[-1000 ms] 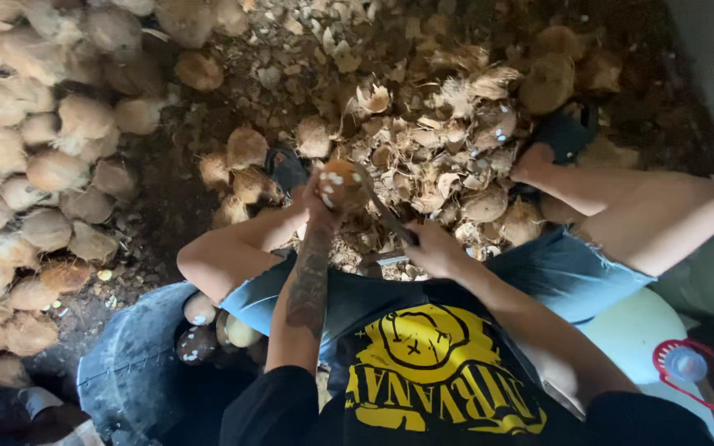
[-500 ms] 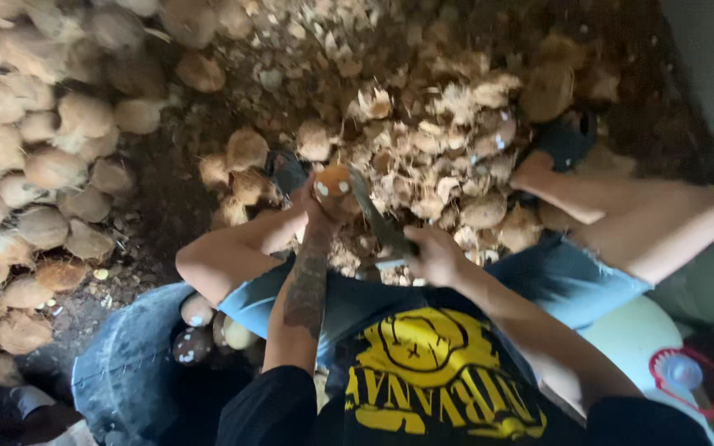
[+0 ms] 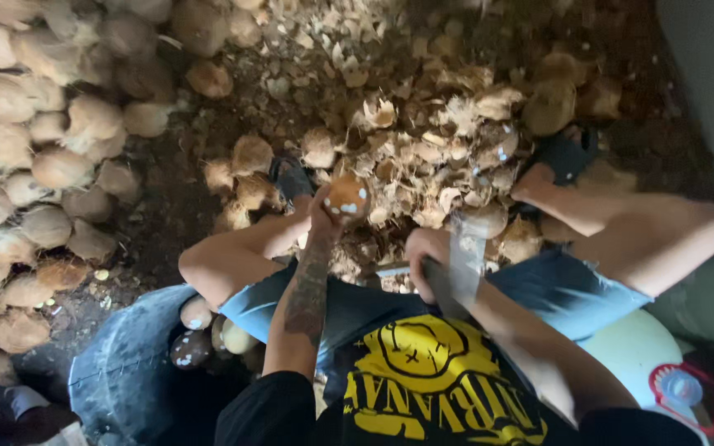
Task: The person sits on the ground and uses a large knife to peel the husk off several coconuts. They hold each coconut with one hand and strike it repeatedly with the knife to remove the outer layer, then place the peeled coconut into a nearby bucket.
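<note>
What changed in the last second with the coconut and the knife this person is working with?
The right hand drew the big knife back from the coconut toward the lap; its blade is blurred with motion. A second ago the blade lay against the coconut. The left hand kept its hold, the coconut raised in the same spot. The husk pile, the heap of coconuts and the dark tub stayed put.

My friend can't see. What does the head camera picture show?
A seated person's left hand holds up a small husked coconut, and the right hand grips a blurred knife. Husk scraps and piled coconuts surround them.
</note>
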